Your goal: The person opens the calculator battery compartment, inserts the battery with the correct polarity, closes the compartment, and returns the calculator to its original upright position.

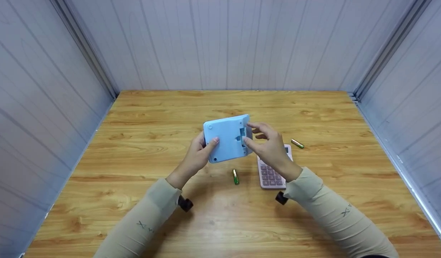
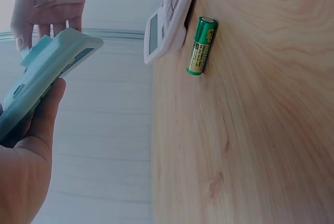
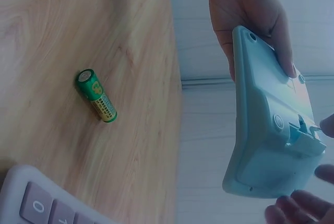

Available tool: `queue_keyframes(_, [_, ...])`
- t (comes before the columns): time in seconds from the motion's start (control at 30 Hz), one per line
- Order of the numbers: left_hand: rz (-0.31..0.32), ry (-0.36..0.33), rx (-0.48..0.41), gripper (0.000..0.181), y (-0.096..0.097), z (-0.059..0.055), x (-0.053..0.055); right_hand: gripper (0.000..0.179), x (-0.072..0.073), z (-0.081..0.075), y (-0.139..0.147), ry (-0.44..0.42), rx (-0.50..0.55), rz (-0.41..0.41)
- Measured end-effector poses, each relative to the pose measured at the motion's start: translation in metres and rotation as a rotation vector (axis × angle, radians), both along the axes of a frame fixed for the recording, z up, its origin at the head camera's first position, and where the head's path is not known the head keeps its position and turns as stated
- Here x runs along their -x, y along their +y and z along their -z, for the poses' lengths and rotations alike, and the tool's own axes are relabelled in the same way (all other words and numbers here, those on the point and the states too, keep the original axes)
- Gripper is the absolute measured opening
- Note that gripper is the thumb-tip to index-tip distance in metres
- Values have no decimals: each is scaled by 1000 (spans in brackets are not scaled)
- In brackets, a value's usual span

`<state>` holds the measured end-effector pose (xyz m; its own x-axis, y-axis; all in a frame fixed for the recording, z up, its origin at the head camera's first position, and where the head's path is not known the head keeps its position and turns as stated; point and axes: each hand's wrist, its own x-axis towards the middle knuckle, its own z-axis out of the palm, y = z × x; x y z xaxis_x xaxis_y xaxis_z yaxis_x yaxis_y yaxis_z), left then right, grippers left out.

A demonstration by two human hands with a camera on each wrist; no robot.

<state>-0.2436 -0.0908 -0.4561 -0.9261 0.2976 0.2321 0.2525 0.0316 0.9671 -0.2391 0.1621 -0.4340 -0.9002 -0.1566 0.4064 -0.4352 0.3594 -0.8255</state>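
Note:
My left hand grips a light blue calculator, its thumb across the back, which faces up toward the head camera. A battery compartment shows near one end of that back. From it a small blue battery cover sticks out at an angle. My right hand is at this end, its thumb by the cover and its fingers spread around the calculator's edge. In the right wrist view those fingers look loosely bent. Whether they press on the calculator is hard to tell.
A pink calculator lies keys up on the wooden table, partly under my right hand. One green and gold battery lies left of it, another battery beyond it to the right. Pale panel walls enclose the table.

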Motion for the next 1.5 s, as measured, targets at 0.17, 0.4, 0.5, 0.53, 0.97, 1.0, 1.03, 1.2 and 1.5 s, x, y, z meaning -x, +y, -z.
queue_keyframes(0.17, [-5, -12, -13, 41, 2, 1, 1, 36, -2, 2, -1, 152, -32, -17])
queue_keyframes(0.4, [0, -13, -20, 41, 2, 1, 1, 36, -6, 7, -3, 329, -97, -50])
queue_keyframes(0.5, [1, -9, -21, 40, 2, 1, 2, 36, -7, 8, -4, 389, -127, -76])
queue_keyframes(0.53, [0, -9, -22, 40, 2, 1, 2, 35, -7, 8, -5, 404, -133, -83])
queue_keyframes(0.97, [-8, -37, -15, 41, 0, 1, 1, 33, -7, 7, -9, 356, -119, -92])
queue_keyframes(1.0, [-11, -39, -13, 41, 0, 1, 2, 33, -7, 7, -9, 355, -118, -97])
queue_keyframes(1.03, [-13, -41, -14, 41, -1, 1, 2, 33, -7, 7, -9, 356, -118, -105])
queue_keyframes(1.2, [-28, -51, -25, 43, -5, 2, 5, 33, -9, 8, -8, 364, -141, -176])
queue_keyframes(1.5, [-38, -41, -26, 44, -13, 6, 10, 28, -17, 13, -10, 370, -268, -361])
